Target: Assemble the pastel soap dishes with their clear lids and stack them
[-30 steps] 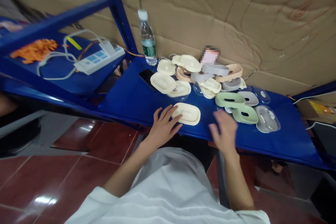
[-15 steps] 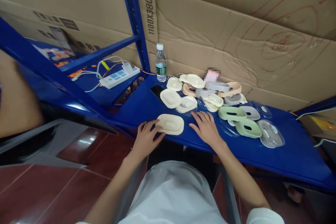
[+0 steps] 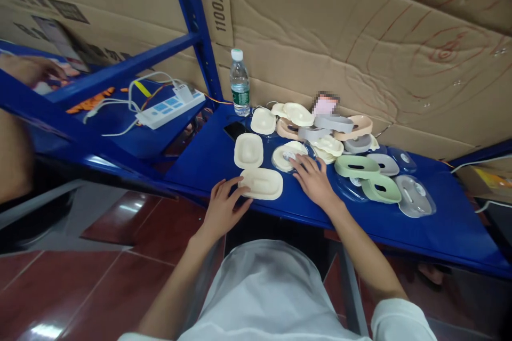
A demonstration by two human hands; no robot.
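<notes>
Oblong dish: cream, matt, rounded corners, raised rim, shallow hollow in its face. It lies face up on the blue table, near the front edge, at my left fingertips. My left hand is loosely curled and unclenched, fingertips touching the dish's left end. My right hand is relaxed, fingers apart, their tips over the right side of the labelled cream dish, which has clear plastic around it.

Compared with half a second ago: the rounded-square dish has come away from the labelled one and now sits right behind the oblong dish, edges apparently meeting. My right fingers, then short of the labelled dish, now reach it.

Orientation: long axis runs left to right, roughly parallel to the table's front edge. I cannot tell a leading end.
</notes>
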